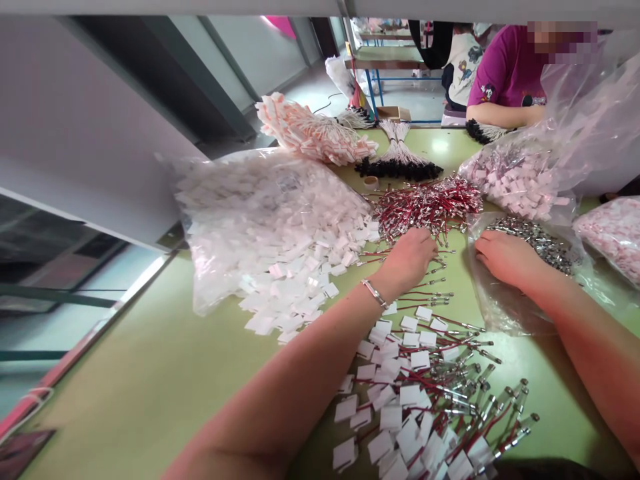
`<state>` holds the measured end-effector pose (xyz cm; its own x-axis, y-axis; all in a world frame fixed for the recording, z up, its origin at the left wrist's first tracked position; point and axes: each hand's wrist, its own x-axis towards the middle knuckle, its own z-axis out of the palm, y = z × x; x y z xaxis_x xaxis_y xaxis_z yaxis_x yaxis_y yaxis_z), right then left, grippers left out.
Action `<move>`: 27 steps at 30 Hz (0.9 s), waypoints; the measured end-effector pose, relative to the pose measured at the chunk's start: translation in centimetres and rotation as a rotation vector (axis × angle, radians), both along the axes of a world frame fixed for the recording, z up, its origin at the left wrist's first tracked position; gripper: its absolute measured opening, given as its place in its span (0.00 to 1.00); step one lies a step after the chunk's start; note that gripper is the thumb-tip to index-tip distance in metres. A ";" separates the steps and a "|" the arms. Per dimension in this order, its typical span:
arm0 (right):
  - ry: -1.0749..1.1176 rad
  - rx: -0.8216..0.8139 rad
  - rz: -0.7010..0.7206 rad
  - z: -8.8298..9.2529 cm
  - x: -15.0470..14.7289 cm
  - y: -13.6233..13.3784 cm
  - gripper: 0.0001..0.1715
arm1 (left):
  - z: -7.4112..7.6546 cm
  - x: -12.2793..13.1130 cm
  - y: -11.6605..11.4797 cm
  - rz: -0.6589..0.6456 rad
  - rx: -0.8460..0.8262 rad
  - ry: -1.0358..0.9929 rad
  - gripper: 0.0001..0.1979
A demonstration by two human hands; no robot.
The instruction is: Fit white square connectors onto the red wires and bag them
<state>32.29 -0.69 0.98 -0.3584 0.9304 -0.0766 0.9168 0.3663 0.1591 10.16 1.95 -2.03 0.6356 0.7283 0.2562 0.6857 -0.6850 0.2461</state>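
My left hand (pixel 409 259), with a bracelet at its wrist, lies at the near edge of a pile of red wires (pixel 425 203) with metal ends. Its fingers are curled down, and what they pinch is hidden. Over an open plastic bag (pixel 500 310) of small glass-and-metal fuses (pixel 547 243) is my right hand (pixel 507 257), its fingers bent together and pointing left; their tips are partly hidden. Between my arms, red wires with fuses and white tags (pixel 393 417) lie heaped. More red wires (pixel 430 295) are laid out in a row just below my left hand.
White tags spill from a big clear bag (pixel 265 207) at left. Behind are an orange-and-white bundle (pixel 305 130), black-ended white wires (pixel 400 157) and a tape roll (pixel 371 182). Pink-white pieces (pixel 520 183) fill a bag at right. A person in purple (pixel 510 73) sits opposite.
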 end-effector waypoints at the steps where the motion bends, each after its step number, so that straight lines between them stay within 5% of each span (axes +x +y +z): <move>1: 0.026 0.006 -0.046 0.2 0.0 0.0 0.12 | 0.1 -0.1 0.1 0.024 -0.009 -0.124 0.10; 5: 0.368 0.055 -0.281 1.1 -0.1 -0.3 0.13 | 0.9 -0.6 -0.1 0.151 -0.009 -0.584 0.06; 7: 0.622 0.047 -0.250 1.4 -0.5 -0.6 0.11 | 1.5 -0.9 -0.5 0.230 -0.095 -0.676 0.06; 10: 0.880 -0.056 -0.170 1.3 -1.4 -1.2 0.12 | 2.3 -1.2 -1.3 0.301 -0.306 -0.665 0.06; 16: 1.217 -0.255 -0.189 0.2 -3.2 -2.2 0.16 | 2.5 -0.8 -2.6 0.230 -0.655 -0.631 0.11; 22: 1.316 -0.188 -0.185 -0.9 -4.5 -2.9 0.07 | 2.3 -0.2 -3.4 0.096 -0.590 -0.555 0.12; 27: 1.297 -0.232 -0.314 -0.2 -5.0 -3.3 0.08 | 1.9 -0.6 -3.2 0.005 -0.480 -0.477 0.14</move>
<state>27.33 -3.97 0.81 -0.0689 0.9975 -0.0136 0.4071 0.0157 -0.9133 9.55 -1.22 -0.08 0.5290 0.8343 0.1554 0.4295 -0.4211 0.7988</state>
